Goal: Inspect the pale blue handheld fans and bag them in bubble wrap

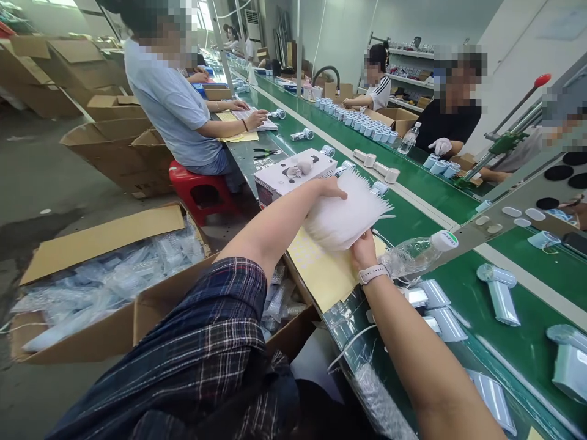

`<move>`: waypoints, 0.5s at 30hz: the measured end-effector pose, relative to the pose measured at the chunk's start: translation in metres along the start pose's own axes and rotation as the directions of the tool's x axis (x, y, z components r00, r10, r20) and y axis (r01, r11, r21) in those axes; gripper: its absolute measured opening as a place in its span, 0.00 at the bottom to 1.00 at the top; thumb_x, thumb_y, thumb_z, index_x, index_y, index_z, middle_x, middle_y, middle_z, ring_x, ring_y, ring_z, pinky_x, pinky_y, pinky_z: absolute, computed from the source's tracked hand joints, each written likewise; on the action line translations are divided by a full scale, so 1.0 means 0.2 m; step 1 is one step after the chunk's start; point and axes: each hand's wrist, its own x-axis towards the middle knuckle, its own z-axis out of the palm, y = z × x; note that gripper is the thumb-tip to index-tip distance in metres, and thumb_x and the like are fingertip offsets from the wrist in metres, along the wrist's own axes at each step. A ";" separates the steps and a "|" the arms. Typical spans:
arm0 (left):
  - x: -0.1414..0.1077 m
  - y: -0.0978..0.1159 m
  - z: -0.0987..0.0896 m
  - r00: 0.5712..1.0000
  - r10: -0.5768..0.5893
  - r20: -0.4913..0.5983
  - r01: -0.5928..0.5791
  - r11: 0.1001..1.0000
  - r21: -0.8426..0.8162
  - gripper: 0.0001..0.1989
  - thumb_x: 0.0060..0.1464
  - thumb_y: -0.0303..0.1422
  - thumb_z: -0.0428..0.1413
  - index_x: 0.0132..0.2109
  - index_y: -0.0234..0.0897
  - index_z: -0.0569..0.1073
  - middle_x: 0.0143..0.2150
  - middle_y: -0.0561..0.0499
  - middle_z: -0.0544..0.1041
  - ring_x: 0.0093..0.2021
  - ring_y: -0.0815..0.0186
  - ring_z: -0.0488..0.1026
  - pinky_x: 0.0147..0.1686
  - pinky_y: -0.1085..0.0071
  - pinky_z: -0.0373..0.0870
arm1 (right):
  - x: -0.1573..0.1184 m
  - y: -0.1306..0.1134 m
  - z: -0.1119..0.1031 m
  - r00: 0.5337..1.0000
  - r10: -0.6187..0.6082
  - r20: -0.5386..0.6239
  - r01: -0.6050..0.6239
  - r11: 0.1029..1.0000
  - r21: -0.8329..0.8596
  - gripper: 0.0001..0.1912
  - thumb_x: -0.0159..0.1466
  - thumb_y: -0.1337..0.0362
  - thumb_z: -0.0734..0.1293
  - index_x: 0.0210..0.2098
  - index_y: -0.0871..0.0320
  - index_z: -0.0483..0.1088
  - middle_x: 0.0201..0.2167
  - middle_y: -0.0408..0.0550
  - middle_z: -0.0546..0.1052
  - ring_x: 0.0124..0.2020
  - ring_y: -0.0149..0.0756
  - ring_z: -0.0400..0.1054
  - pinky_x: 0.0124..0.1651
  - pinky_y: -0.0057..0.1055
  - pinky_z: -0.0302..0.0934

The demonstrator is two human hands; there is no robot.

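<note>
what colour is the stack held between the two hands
The stack is white; it shows best in the head view, the only one here.

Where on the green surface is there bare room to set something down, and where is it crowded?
Bare green shows between the clear bottle and the pale rail; further right, a gap parts the farther pale-blue device from the nearer one. It is crowded beside the right forearm, where the bottle and several shiny devices lie close together.

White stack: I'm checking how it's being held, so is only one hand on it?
No, the left hand and the right hand both hold the white stack.
</note>
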 end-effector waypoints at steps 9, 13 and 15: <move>-0.14 0.00 -0.20 0.994 0.094 -0.062 -0.097 0.994 -0.049 0.50 0.52 0.53 0.58 0.76 0.35 0.58 0.75 0.34 0.70 0.70 0.43 0.72 0.64 0.55 0.72 | -0.09 -0.27 0.01 0.991 -0.125 0.056 0.127 0.991 -0.030 0.39 0.53 0.66 0.77 0.65 0.52 0.71 0.49 0.47 0.81 0.42 0.37 0.76 0.47 0.37 0.74; -0.25 0.03 -0.23 0.990 0.132 -0.058 -0.136 0.989 -0.060 0.49 0.52 0.56 0.59 0.74 0.37 0.61 0.74 0.35 0.71 0.70 0.41 0.72 0.63 0.53 0.72 | -0.20 -0.38 -0.10 0.990 -0.112 0.089 0.122 0.987 -0.107 0.39 0.49 0.68 0.75 0.61 0.51 0.73 0.44 0.46 0.81 0.39 0.37 0.75 0.41 0.34 0.72; -0.29 0.05 -0.20 0.989 0.141 -0.053 -0.144 0.987 -0.068 0.47 0.52 0.55 0.61 0.73 0.37 0.63 0.72 0.36 0.72 0.69 0.42 0.72 0.63 0.51 0.72 | -0.26 -0.41 -0.18 0.992 -0.074 0.101 0.090 0.982 -0.165 0.34 0.49 0.70 0.74 0.57 0.51 0.75 0.41 0.44 0.81 0.37 0.37 0.74 0.37 0.31 0.70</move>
